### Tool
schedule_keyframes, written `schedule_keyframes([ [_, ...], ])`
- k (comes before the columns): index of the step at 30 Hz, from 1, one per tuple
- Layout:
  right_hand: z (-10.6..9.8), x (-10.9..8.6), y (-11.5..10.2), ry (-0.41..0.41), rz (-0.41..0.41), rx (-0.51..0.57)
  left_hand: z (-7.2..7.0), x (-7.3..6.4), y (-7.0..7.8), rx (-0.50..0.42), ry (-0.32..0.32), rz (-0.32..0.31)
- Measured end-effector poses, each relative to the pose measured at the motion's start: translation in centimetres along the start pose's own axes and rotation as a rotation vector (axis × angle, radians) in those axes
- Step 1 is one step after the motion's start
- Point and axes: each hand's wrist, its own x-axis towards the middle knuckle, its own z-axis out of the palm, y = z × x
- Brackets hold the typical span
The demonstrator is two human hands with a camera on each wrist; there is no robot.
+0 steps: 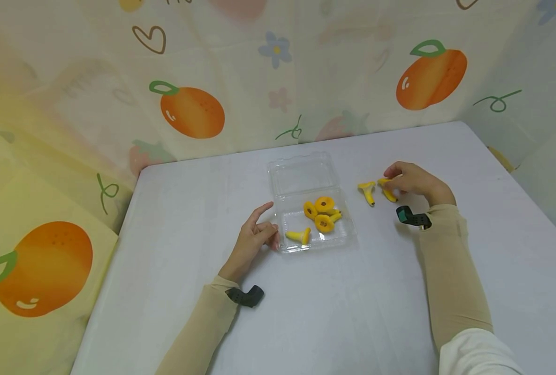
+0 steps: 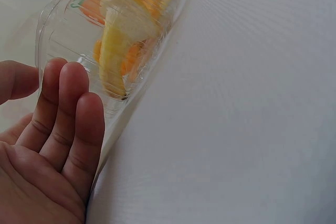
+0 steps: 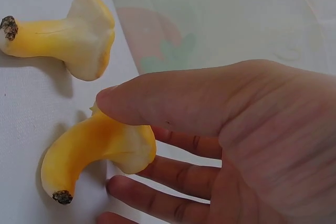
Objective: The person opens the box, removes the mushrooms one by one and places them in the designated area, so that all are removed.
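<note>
A clear plastic clamshell box [image 1: 284,216] stands on the table with its lid [image 1: 303,174] folded back. Several yellow chanterelle-like mushrooms [image 1: 324,224] lie in its base, one mushroom [image 1: 298,236] apart near the front left. My left hand [image 1: 251,242] rests at the box's left side, its fairly straight fingers [image 2: 89,129] against the wall. Out to the right, my right hand [image 1: 416,182] pinches a curved yellow mushroom [image 3: 79,148] by its cap, thumb on the near side; the fingertips behind are partly hidden. Beside it lies another yellow mushroom [image 3: 52,38], untouched.
A white cloth covers the table [image 1: 174,224]. Behind it hangs a curtain [image 1: 240,78] printed with oranges, flowers and hearts. A dark camera mount [image 1: 245,296] is strapped to the left wrist, another mount [image 1: 414,217] to the right.
</note>
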Motion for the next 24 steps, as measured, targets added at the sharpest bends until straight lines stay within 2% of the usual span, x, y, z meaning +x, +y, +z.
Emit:
schedule_keyframes([
  [17,-0.04,-0.35,-0.36,-0.007,-0.028,-0.005,-0.01,-0.05,0.02,0.004,0.003,0.005],
  [24,-0.05,-0.68,-0.66,0.004,0.002,-0.011,-0.01,-0.02,-0.03,-0.001,0.003,0.004],
])
